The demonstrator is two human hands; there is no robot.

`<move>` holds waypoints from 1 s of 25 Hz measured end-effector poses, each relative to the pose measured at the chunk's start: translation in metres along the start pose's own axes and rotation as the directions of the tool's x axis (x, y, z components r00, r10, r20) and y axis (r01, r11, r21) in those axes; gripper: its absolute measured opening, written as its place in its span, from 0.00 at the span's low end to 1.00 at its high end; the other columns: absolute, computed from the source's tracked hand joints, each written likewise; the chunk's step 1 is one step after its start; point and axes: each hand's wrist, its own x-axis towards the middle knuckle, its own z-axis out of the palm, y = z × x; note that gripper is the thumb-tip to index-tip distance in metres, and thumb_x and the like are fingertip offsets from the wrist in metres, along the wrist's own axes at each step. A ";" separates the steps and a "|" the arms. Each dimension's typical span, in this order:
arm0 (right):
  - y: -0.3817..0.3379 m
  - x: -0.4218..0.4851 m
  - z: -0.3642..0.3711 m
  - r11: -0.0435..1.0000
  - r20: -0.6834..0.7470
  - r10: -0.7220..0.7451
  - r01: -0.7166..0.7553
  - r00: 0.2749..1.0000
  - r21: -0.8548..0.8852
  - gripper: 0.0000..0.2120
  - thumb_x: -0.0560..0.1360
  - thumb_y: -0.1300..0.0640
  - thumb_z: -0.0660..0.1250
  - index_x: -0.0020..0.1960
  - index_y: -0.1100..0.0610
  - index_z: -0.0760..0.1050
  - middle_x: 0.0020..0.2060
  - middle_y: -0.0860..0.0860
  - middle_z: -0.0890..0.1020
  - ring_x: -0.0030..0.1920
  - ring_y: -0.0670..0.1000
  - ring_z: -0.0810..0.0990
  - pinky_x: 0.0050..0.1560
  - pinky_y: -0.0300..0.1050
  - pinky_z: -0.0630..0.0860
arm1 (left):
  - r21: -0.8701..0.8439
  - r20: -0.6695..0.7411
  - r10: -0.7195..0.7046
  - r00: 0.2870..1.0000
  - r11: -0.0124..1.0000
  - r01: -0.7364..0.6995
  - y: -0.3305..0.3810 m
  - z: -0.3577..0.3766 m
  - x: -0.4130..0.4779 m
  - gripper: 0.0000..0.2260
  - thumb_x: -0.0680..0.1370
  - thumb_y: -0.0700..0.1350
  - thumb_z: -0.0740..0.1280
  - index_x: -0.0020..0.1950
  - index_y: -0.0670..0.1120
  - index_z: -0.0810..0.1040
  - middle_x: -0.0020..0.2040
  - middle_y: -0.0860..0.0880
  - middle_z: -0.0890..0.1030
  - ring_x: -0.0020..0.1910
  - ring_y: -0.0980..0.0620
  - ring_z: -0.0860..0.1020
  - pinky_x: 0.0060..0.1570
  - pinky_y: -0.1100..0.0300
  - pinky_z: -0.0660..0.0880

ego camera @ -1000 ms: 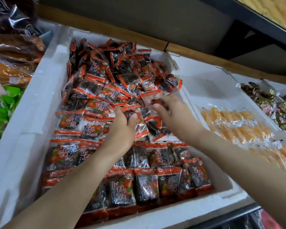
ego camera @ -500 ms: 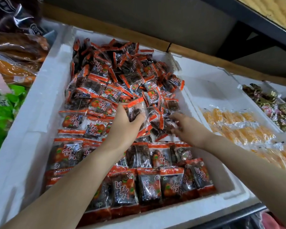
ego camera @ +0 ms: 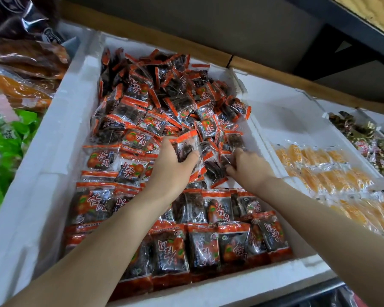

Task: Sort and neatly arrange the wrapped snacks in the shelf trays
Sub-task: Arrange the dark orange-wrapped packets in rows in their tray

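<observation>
Grip: left hand [ego camera: 173,166] clasps packet [ego camera: 187,144] | right hand [ego camera: 250,166] curled, pinching loose packets [ego camera: 222,161]

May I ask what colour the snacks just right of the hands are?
The snacks are orange-yellow; head view.

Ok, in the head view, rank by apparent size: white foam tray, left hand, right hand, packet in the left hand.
1. white foam tray
2. left hand and right hand, too alike to rank
3. smallest, the packet the left hand holds
</observation>
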 end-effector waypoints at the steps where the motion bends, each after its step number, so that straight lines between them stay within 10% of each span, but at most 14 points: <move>1: -0.002 0.002 0.003 1.000 0.020 0.014 -0.014 1.000 -0.001 0.11 0.79 0.51 0.58 0.53 0.59 0.67 0.47 0.58 0.79 0.47 0.61 0.79 0.43 0.51 0.76 | 0.005 0.001 -0.007 1.000 1.000 0.007 0.000 0.000 0.000 0.14 0.80 0.47 0.62 0.64 0.48 0.64 0.51 0.52 0.75 0.46 0.57 0.75 0.46 0.62 0.69; 7: -0.003 0.012 -0.007 0.992 0.124 0.066 -0.053 0.990 -0.111 0.11 0.78 0.48 0.61 0.46 0.56 0.71 0.47 0.55 0.81 0.48 0.57 0.79 0.43 0.46 0.73 | 0.000 0.001 -0.016 1.000 1.000 0.016 -0.002 -0.001 0.002 0.15 0.81 0.46 0.62 0.65 0.46 0.65 0.49 0.51 0.75 0.40 0.61 0.72 0.36 0.69 0.69; 13: 0.009 0.013 -0.007 0.864 0.209 -0.491 0.504 0.846 -0.012 0.32 0.73 0.49 0.70 0.73 0.49 0.62 0.70 0.47 0.67 0.68 0.50 0.64 0.68 0.44 0.60 | 0.002 -0.010 -0.012 1.000 1.000 0.012 -0.004 0.001 0.006 0.22 0.80 0.47 0.62 0.72 0.45 0.60 0.50 0.54 0.75 0.45 0.62 0.74 0.39 0.69 0.68; 21: 0.002 0.001 0.005 0.892 0.113 -0.437 0.446 0.893 -0.077 0.33 0.75 0.43 0.64 0.75 0.49 0.56 0.68 0.50 0.68 0.68 0.52 0.65 0.66 0.45 0.61 | 0.018 -0.020 -0.027 0.999 0.999 0.027 -0.005 0.000 0.006 0.25 0.80 0.48 0.63 0.74 0.44 0.58 0.64 0.47 0.73 0.60 0.49 0.74 0.59 0.54 0.70; 25: 0.021 -0.014 -0.002 0.927 -0.024 -0.373 0.374 0.927 0.026 0.31 0.74 0.50 0.67 0.74 0.50 0.59 0.69 0.48 0.66 0.67 0.51 0.65 0.67 0.45 0.62 | 0.013 0.000 -0.013 1.000 1.000 0.013 -0.005 0.000 0.006 0.23 0.80 0.47 0.62 0.73 0.44 0.59 0.50 0.53 0.75 0.44 0.61 0.74 0.41 0.66 0.69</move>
